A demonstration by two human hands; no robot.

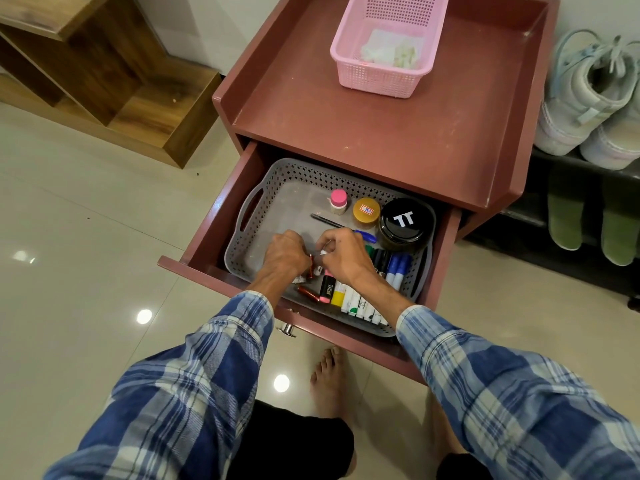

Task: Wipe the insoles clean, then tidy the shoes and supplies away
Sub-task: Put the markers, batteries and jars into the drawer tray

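Head view: both hands are down in the grey tray (294, 174), which sits in the open drawer (207, 230) of a maroon cabinet (346, 133). The left hand (285, 252) has its fingers curled narrow, pinching a small red tube (311, 265). The right hand (341, 252) has its fingers curled as well, pinched on a white bit (323, 252) too small to identify. Around them in the tray lie markers (360, 303), a pen (329, 221) and jars (405, 220) at the far side. On the cabinet top stands a pink basket (377, 81) with white wipes (391, 50) in it. To the right, pale shoes (588, 95) stand on top of a dark rack (568, 268). Two green insoles (564, 216) lean on the shelf below, apart from the shoes.

Judging by this, the shoes look put away, but the insoles are not inside them; whether they have been wiped cannot be told. With the basket out and the drawer open, tidying the supplies seems to be the step in hand.
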